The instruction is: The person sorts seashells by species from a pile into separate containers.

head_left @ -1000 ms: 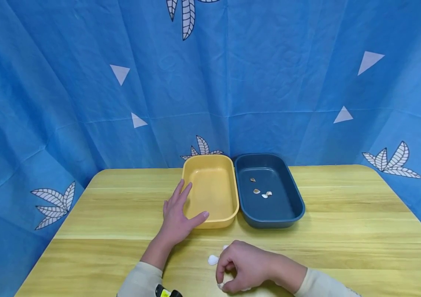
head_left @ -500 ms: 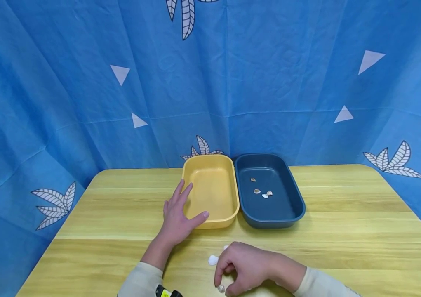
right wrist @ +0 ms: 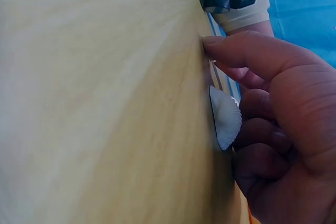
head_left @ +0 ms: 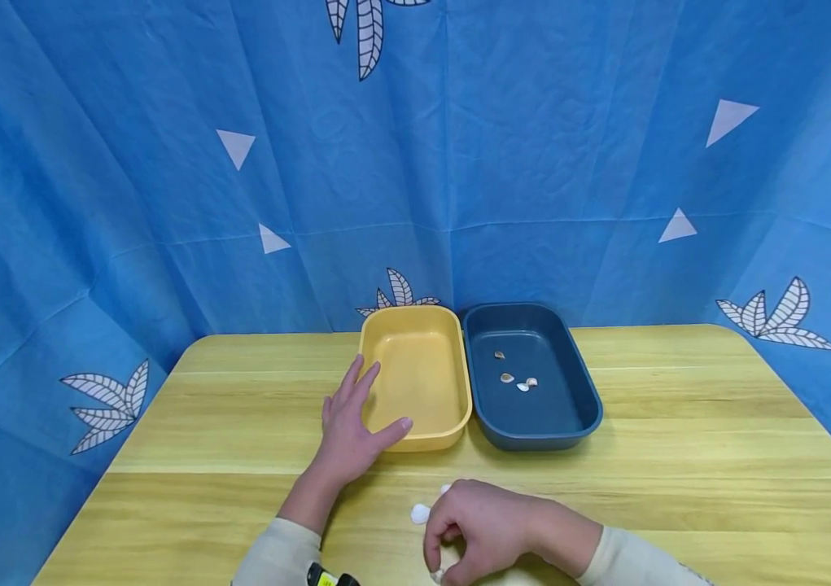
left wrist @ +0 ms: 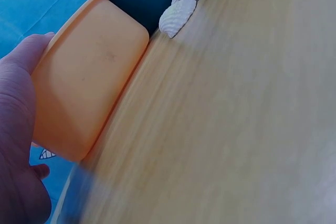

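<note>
My left hand [head_left: 352, 431] rests spread at the near left corner of a yellow plastic tray [head_left: 415, 443], its thumb over the front rim. Low on the table, my right hand [head_left: 484, 525] pinches a small pale seashell [head_left: 437, 575] between thumb and index finger; the fingers largely cover it. A white seashell [head_left: 420, 513] lies just left of that hand, and a second white shell [head_left: 445, 488] peeks out behind the knuckles. In the right wrist view, a ribbed white shell [right wrist: 227, 118] sits on the table beside the curled fingers.
Right of the yellow tray, and touching it, stands a dark blue tray [head_left: 538, 442] with several small brownish and white shells [head_left: 506, 378] in it. Both are near the back edge of the wooden table [head_left: 679, 456], before a blue patterned curtain [head_left: 532, 163].
Half a second ago the right thumb and index finger were parted around the small shell on the table; now they have closed on it. The left hand has stayed on the yellow tray.
</note>
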The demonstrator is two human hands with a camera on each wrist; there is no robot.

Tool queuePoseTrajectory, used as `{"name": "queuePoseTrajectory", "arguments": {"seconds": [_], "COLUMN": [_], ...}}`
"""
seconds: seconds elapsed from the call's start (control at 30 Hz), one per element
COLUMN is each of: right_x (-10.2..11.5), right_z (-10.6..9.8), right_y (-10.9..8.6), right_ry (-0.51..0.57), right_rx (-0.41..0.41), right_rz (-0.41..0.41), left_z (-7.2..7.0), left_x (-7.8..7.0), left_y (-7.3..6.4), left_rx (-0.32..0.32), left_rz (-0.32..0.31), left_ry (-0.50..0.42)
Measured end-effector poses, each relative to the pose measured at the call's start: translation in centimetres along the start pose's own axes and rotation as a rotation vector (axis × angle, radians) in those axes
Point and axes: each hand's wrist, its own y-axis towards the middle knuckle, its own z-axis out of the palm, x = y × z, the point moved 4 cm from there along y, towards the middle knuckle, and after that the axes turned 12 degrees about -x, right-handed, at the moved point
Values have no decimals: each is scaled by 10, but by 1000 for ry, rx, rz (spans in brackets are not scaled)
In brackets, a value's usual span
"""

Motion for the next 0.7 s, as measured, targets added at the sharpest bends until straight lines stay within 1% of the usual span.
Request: {"name": "queuePoseTrajectory", "arguments": {"seconds": [0.17, 0.37, 0.47, 0.57, 0.7], "right_x": [-1, -1, 0, 0, 1], "right_z": [1, 1, 1, 1, 0], "right_y": [0, -2, -2, -2, -2], "right_ry": [-7, -35, -52, -49, 15], "right_rx": [-26, -113, -141, -141, -104], "right_rz": [5, -6, -17, -18, -7], "left_z": [-1, -1, -1, -1, -1], "left_x": [0, 1, 1, 1, 2], "left_y": [-1, -1, -1, -1, -1], "left_rx": [2, 0, 0, 0, -1], "left_rz": [-2, 2, 2, 6, 13], "left_ry": [-10, -7, -5, -7, -11]}}
